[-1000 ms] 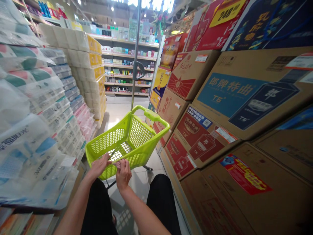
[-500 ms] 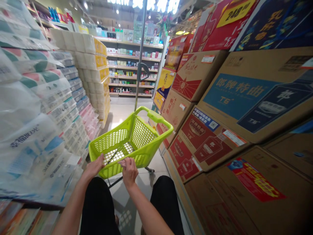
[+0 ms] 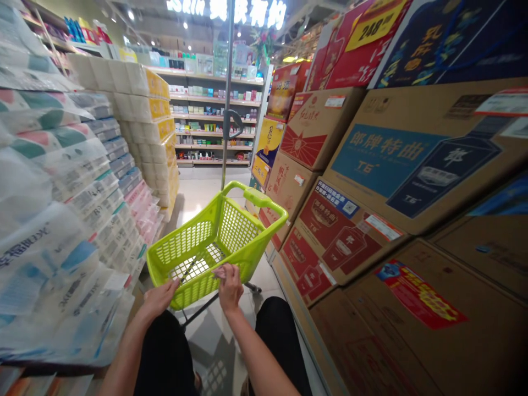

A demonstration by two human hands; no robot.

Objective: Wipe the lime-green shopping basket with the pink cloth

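A yellow tag (image 3: 373, 25) on red cartons reads "248"; a brown carton (image 3: 412, 159) shows "T6".

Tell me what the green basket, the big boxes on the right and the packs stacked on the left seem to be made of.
Green basket: apparently moulded plastic, glossy lime, with perforated grid walls. Both the left hand and the right hand rest on its near rim.
Boxes: brown cardboard, matte, with printed panels and stuck-on labels.
Packs: probably paper goods in thin plastic film, judging by the wrinkled, shiny wrap.
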